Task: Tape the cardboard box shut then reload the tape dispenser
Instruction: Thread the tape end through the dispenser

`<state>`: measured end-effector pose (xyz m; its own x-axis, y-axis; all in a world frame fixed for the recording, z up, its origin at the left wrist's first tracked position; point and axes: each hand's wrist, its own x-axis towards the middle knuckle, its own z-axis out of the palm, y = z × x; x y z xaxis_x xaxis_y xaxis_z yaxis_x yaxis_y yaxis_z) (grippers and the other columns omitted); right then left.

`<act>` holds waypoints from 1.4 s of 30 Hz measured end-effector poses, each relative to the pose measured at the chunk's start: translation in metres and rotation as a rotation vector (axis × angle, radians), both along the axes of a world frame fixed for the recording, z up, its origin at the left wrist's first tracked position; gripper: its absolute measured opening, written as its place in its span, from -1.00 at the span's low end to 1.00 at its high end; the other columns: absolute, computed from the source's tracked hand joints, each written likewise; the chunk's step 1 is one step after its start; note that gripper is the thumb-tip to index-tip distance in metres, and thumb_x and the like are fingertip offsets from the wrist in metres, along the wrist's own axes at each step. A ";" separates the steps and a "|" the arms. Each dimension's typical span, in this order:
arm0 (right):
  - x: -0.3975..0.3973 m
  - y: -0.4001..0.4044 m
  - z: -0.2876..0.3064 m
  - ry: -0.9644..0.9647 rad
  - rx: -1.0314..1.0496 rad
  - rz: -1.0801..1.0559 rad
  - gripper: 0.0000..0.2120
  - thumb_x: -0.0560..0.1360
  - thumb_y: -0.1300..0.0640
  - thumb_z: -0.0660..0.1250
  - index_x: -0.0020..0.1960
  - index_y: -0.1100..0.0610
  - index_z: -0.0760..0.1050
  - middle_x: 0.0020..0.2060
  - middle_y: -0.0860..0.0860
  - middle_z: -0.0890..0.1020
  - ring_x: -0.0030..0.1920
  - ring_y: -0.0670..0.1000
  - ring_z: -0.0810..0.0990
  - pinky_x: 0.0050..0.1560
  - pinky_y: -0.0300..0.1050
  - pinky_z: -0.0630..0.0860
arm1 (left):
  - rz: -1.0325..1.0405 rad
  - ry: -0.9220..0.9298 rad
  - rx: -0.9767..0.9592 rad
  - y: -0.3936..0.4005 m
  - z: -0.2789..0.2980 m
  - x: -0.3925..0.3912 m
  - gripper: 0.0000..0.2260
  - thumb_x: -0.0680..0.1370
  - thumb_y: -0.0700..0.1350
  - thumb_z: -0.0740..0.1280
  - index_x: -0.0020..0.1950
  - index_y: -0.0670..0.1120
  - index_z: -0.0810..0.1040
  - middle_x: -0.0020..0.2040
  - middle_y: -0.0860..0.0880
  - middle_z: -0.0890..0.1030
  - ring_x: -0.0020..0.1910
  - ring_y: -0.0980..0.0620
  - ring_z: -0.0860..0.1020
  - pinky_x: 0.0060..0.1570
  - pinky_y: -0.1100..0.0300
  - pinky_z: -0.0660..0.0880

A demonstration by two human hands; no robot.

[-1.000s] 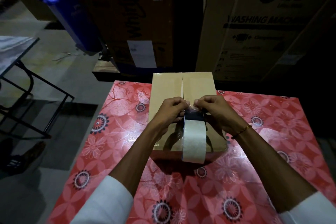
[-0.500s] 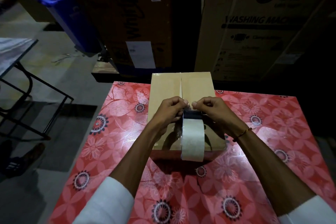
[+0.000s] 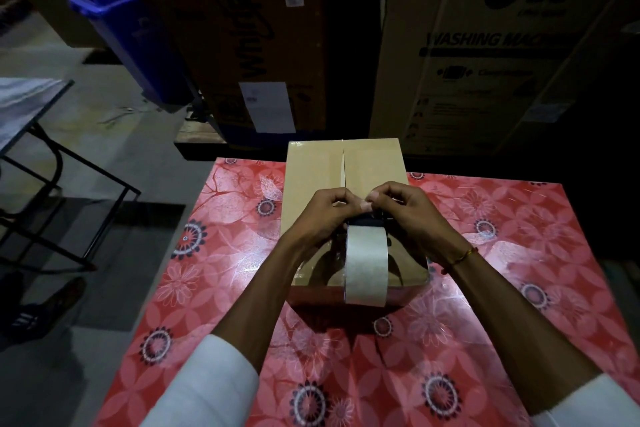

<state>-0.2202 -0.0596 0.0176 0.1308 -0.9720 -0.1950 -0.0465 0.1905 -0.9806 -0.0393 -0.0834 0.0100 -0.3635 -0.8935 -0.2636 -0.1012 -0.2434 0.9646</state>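
One small cardboard box [image 3: 313,177] on one red flowered table [image 3: 214,288], centre. One tape roll [image 3: 366,265] at 6 o'clock of the box. Two hands: left hand [image 3: 322,215], right hand [image 3: 412,215]. Two big appliance cartons at 12 o'clock: the dark one [image 3: 242,28], the washing machine one [image 3: 485,45]. One blue bin [image 3: 121,28] at 10 o'clock. One black folding table [image 3: 31,104] at 9 o'clock.

Head camera looks steeply down; close over the table [image 3: 242,288], facing forward.
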 end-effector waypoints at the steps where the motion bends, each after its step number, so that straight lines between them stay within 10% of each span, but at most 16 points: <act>1: 0.000 0.001 0.000 0.017 -0.012 -0.001 -0.81 0.56 0.12 0.32 0.00 0.27 0.56 -0.08 0.20 0.60 -0.22 -0.07 0.65 -0.29 -0.26 0.60 | 0.003 -0.002 0.000 0.000 0.000 0.000 -0.88 0.51 -0.09 0.47 -0.21 -0.07 0.64 -0.02 -0.17 0.70 0.11 -0.32 0.62 0.24 -0.35 0.48; 11: 0.006 0.004 0.000 -0.017 0.041 -0.018 -0.78 0.60 0.14 0.24 0.01 0.31 0.51 -0.17 0.18 0.55 -0.24 0.10 0.52 -0.41 -0.11 0.46 | 0.038 0.058 0.045 0.002 -0.001 0.006 -0.75 0.53 -0.13 0.47 -0.05 -0.35 0.62 0.08 -0.21 0.67 0.09 -0.28 0.65 0.21 -0.25 0.55; 17: 0.007 0.008 -0.004 0.011 -0.016 -0.013 -0.76 0.55 0.02 0.33 -0.02 0.23 0.54 -0.15 0.21 0.57 -0.28 0.07 0.57 -0.43 -0.14 0.47 | 0.027 0.049 0.006 0.003 -0.005 0.006 -0.82 0.54 -0.06 0.46 -0.16 -0.15 0.64 0.07 -0.15 0.68 0.14 -0.39 0.59 0.25 -0.34 0.48; 30: 0.007 0.012 -0.013 -0.014 -0.039 -0.026 -0.78 0.58 0.02 0.28 -0.01 0.18 0.52 -0.07 0.22 0.55 -0.20 0.10 0.53 -0.37 -0.16 0.45 | 0.054 0.064 -0.041 0.009 -0.002 0.008 -0.80 0.60 -0.05 0.38 0.10 -0.16 0.64 0.07 -0.08 0.68 -0.07 0.10 0.69 -0.12 0.26 0.59; 34: 0.008 0.014 -0.013 -0.014 -0.067 -0.033 -0.77 0.57 -0.02 0.29 -0.02 0.15 0.53 -0.05 0.18 0.55 -0.18 0.10 0.53 -0.37 -0.17 0.44 | 0.024 0.083 0.010 0.012 -0.005 0.010 -0.85 0.57 -0.09 0.43 0.09 -0.13 0.60 0.11 -0.10 0.64 0.01 -0.04 0.66 -0.02 0.04 0.59; 42: 0.006 0.022 -0.012 -0.131 0.017 -0.164 -0.75 0.59 0.01 0.26 0.24 -0.01 0.51 0.19 0.16 0.56 0.16 0.10 0.61 0.04 -0.11 0.60 | 0.112 0.066 0.068 0.017 -0.001 0.004 -0.88 0.57 -0.19 0.42 0.01 -0.24 0.64 -0.08 -0.21 0.61 -0.12 -0.11 0.54 -0.05 0.03 0.48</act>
